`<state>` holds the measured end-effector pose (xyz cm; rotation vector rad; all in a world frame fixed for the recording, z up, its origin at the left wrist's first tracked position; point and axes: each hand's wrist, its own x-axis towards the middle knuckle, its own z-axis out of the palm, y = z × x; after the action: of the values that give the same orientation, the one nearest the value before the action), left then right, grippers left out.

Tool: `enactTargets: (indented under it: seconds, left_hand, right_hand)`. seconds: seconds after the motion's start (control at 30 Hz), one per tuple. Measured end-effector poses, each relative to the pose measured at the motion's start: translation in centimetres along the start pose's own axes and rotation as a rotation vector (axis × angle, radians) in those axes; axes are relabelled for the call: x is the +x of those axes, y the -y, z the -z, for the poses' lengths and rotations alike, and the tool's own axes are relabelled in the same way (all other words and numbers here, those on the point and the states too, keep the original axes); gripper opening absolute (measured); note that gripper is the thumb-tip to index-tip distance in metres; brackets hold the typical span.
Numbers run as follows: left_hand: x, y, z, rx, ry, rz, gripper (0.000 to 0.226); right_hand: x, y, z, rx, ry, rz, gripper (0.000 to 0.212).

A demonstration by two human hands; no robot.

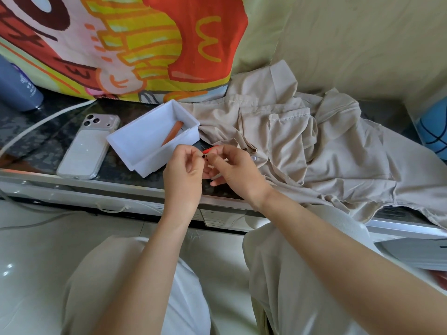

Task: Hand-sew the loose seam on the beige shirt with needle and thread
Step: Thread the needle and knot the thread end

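**Both hands pinch something tiny in front of the crumpled shirt**

At the far left a blue bottle (17,88) stands on the dark speckled surface (36,131), with a white cable (48,119) running past it. Next lies a phone (88,146), camera side up, near the front edge. Just beside it sits a white plastic box (142,120), set at an angle, with an orange stick (173,132) lying inside. A bright printed cloth (133,44) hangs behind all this.

In front of the box the left hand (183,170) is raised, its fingers (191,153) curled and thumb and forefinger closed on a tiny shiny thing (205,155), too small to make out. The right hand (234,170) meets it there, its thumb and forefinger nipping the same spot, the other fingers loosely bent below. A red item (210,149) peeks out behind the fingertips, mostly hidden.

The beige shirt (314,151) lies rumpled on the surface to the right of the hands, touching the box's corner and spilling over the front edge. A blue ball (435,131) sits at the far right.
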<state>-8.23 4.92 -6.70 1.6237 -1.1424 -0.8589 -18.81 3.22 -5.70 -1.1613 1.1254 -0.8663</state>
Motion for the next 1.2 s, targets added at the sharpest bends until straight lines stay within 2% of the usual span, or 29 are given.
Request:
enactTargets:
  seconds: [0.17, 0.27, 0.4, 0.67, 0.77, 0.87, 1.07, 1.2]
  left_hand:
    - [0.2, -0.1, -0.2, 0.12, -0.036, -0.097, 0.019]
    - [0.3, -0.2, -0.3, 0.114, -0.039, -0.089, 0.019]
    - [0.6, -0.3, -0.5, 0.057, -0.032, -0.042, 0.014]
    - [0.7, -0.5, -0.5, -0.197, -0.011, 0.13, 0.022]
    - [1.1, -0.5, -0.2, -0.285, -0.027, 0.169, 0.023]
    - [1.3, -0.6, 0.2, -0.39, -0.052, 0.193, 0.024]
    - [1.2, -1.1, 0.7, -0.529, -0.11, 0.229, 0.018]
    - [0.8, -1.7, 1.3, -0.624, -0.086, 0.19, 0.021]
  right_hand:
    - [0.2, -0.1, 0.4, 0.033, -0.024, -0.059, 0.012]
    - [0.3, -0.1, 0.4, -0.03, -0.03, -0.055, 0.013]
    - [0.5, 0.4, 0.3, 0.083, -0.012, -0.084, 0.016]
    - [1.2, 0.4, 0.2, 0.115, 0.014, -0.092, 0.017]
    - [1.0, 0.8, 0.3, 0.211, 0.055, -0.086, 0.014]
    - [0.8, 1.0, 0.6, 0.32, 0.076, -0.075, 0.021]
    - [0.9, 0.3, 1.1, 0.091, -0.043, 0.043, 0.025]
    - [0.9, -0.2, 1.3, 0.057, -0.112, 0.073, 0.022]
